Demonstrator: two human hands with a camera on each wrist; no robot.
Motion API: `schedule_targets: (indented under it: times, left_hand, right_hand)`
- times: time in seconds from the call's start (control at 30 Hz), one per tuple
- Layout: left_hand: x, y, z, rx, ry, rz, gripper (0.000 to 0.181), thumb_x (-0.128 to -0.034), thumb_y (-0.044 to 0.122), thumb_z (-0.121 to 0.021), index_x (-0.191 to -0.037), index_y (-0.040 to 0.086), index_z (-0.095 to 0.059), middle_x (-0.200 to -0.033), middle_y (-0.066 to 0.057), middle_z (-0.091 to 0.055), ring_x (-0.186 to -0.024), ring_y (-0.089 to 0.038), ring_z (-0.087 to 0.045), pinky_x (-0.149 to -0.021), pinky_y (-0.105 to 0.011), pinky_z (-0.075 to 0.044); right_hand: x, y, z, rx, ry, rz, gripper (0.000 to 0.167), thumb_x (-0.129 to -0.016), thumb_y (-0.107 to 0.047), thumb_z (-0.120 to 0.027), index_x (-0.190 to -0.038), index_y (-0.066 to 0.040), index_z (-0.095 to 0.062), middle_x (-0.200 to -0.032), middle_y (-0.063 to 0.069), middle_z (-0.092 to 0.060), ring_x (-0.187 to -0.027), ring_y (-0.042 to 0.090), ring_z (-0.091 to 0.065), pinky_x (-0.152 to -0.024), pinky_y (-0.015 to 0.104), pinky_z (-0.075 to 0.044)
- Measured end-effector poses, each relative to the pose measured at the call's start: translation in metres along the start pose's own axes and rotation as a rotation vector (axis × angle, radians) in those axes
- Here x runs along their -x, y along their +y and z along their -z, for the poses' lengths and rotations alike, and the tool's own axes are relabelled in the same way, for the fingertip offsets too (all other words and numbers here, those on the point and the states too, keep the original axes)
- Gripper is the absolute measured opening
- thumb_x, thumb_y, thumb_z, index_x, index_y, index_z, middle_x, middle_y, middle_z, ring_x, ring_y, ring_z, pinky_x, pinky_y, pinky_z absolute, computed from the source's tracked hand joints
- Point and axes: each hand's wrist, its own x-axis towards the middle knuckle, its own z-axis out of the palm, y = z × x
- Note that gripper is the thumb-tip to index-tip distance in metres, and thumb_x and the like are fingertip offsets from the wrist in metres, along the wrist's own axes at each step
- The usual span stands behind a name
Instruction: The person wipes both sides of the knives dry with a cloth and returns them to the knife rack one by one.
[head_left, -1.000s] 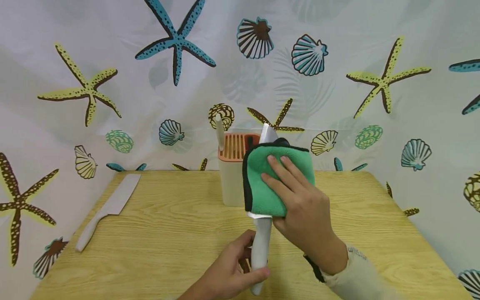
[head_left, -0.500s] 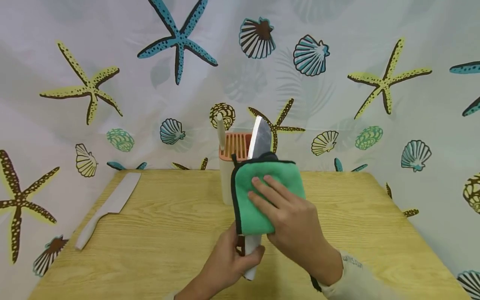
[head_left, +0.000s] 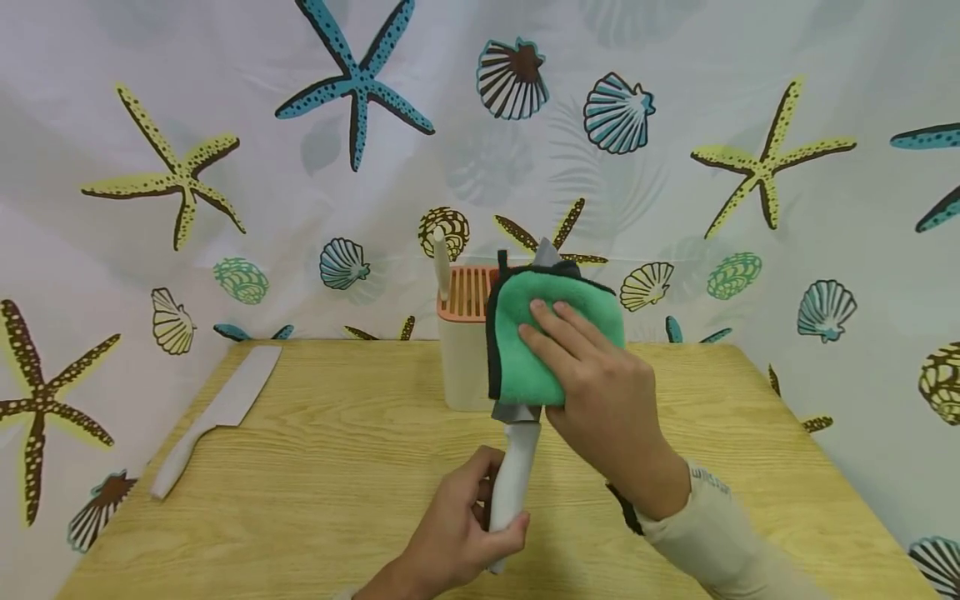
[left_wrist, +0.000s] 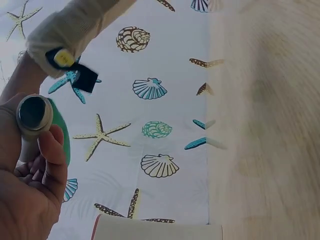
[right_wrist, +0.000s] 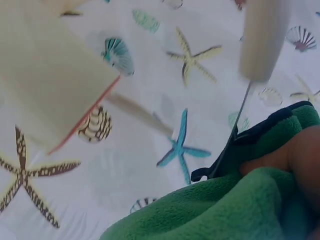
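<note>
In the head view, my left hand (head_left: 453, 525) grips the white handle (head_left: 513, 475) of a kitchen knife, which points up and away from me. A green cloth (head_left: 521, 358) with black edging covers most of the blade; only the tip (head_left: 547, 252) and a strip by the handle show. My right hand (head_left: 603, 383) lays its fingers over the cloth's front. The right wrist view shows the cloth (right_wrist: 215, 205) folded round both sides of the blade (right_wrist: 243, 107), pinched by the hand (right_wrist: 300, 157). In the left wrist view, the handle's end (left_wrist: 34, 112) sticks out of the left hand.
A white knife block (head_left: 463, 367) with an orange slotted top stands behind the cloth, one white handle (head_left: 441, 262) rising from it. A white-handled cleaver (head_left: 236, 400) lies along the left edge of the wooden table (head_left: 337, 467). Behind hangs a seashell-patterned curtain (head_left: 450, 150).
The cloth slid down toward the handle, baring more blade, then moved back up toward the tip with my right hand. My left hand keeps its hold on the knife, shifting slightly.
</note>
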Motion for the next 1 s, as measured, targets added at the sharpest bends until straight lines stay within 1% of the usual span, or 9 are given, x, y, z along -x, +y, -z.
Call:
schedule_targets:
  times: [0.1,0.17,0.4,0.57,0.67,0.73,0.87,0.93,1.0]
  left_hand:
    - [0.002,-0.004,-0.002,-0.001,-0.001,-0.042,0.033,-0.0852,0.004,-0.068,-0.115,0.001,-0.054,-0.086,-0.02,-0.063,-0.061,0.004,-0.059,-0.046,-0.023,-0.056]
    - [0.003,-0.006,-0.003,0.0,-0.002,-0.052,0.032,-0.0849,0.003,-0.068,-0.114,0.002,-0.054,-0.085,-0.02,-0.064,-0.062,0.005,-0.059,-0.046,-0.023,-0.056]
    - [0.005,-0.004,-0.004,0.052,-0.015,0.043,0.034,-0.0864,0.005,-0.067,-0.116,-0.003,-0.052,-0.093,-0.024,-0.062,-0.067,0.001,-0.063,-0.053,-0.022,-0.058]
    - [0.005,-0.005,-0.004,0.043,-0.005,0.061,0.034,-0.0863,0.006,-0.067,-0.116,-0.003,-0.053,-0.092,-0.021,-0.062,-0.066,0.001,-0.063,-0.053,-0.022,-0.057]
    - [0.005,-0.005,-0.005,0.051,-0.003,0.052,0.035,-0.085,0.004,-0.067,-0.116,-0.003,-0.053,-0.092,-0.022,-0.062,-0.066,0.001,-0.063,-0.053,-0.023,-0.058]
    - [0.006,-0.005,-0.006,0.078,-0.015,0.08,0.036,-0.0851,0.004,-0.068,-0.116,-0.002,-0.052,-0.094,-0.021,-0.062,-0.067,0.0,-0.064,-0.054,-0.022,-0.058]
    - [0.007,-0.002,-0.006,0.149,-0.052,0.171,0.038,-0.086,0.007,-0.068,-0.119,-0.003,-0.051,-0.098,-0.017,-0.061,-0.069,-0.003,-0.065,-0.057,-0.02,-0.057]
    - [0.008,0.0,-0.006,0.173,-0.056,0.206,0.039,-0.0865,0.01,-0.069,-0.119,-0.003,-0.051,-0.099,-0.014,-0.061,-0.07,-0.004,-0.066,-0.058,-0.02,-0.057]
    - [0.007,0.001,-0.005,0.174,-0.051,0.212,0.039,-0.0865,0.01,-0.07,-0.119,-0.003,-0.052,-0.097,-0.012,-0.061,-0.069,-0.004,-0.067,-0.058,-0.021,-0.058]
  right_hand:
    - [-0.013,0.015,-0.004,0.025,0.018,-0.045,0.04,-0.082,0.001,-0.069,-0.121,-0.012,-0.073,-0.131,0.009,-0.068,-0.121,0.03,-0.066,-0.073,0.049,-0.062]
    - [-0.018,0.022,-0.006,0.031,0.018,-0.071,0.042,-0.083,0.002,-0.066,-0.122,-0.012,-0.072,-0.133,0.009,-0.067,-0.122,0.03,-0.065,-0.069,0.05,-0.062]
    - [-0.006,0.018,-0.012,0.046,-0.052,-0.076,0.055,-0.078,0.012,-0.061,-0.128,-0.01,-0.069,-0.137,0.009,-0.065,-0.126,0.031,-0.063,-0.07,0.05,-0.062]
    - [0.003,0.023,-0.02,0.06,-0.048,-0.083,0.057,-0.077,0.012,-0.061,-0.128,-0.011,-0.068,-0.136,0.008,-0.065,-0.123,0.031,-0.065,-0.06,0.047,-0.061]
    - [0.004,0.037,-0.027,0.036,-0.03,-0.151,0.058,-0.078,0.011,-0.059,-0.131,-0.013,-0.067,-0.136,0.008,-0.065,-0.118,0.032,-0.067,-0.052,0.047,-0.058]
    - [0.004,0.049,-0.03,-0.005,-0.034,-0.222,0.056,-0.081,0.009,-0.06,-0.133,-0.014,-0.065,-0.135,0.009,-0.066,-0.109,0.035,-0.07,-0.05,0.048,-0.055]
    - [0.008,0.066,-0.029,-0.125,-0.055,-0.348,0.059,-0.081,0.013,-0.054,-0.134,-0.012,-0.063,-0.127,0.014,-0.069,-0.099,0.04,-0.071,-0.06,0.049,-0.053]
    - [0.011,0.07,-0.028,-0.171,-0.064,-0.368,0.061,-0.079,0.015,-0.051,-0.133,-0.011,-0.064,-0.123,0.016,-0.07,-0.102,0.04,-0.07,-0.066,0.05,-0.053]
    - [0.013,0.073,-0.026,-0.179,-0.077,-0.373,0.065,-0.077,0.016,-0.047,-0.133,-0.01,-0.064,-0.122,0.017,-0.07,-0.105,0.04,-0.069,-0.067,0.049,-0.052]
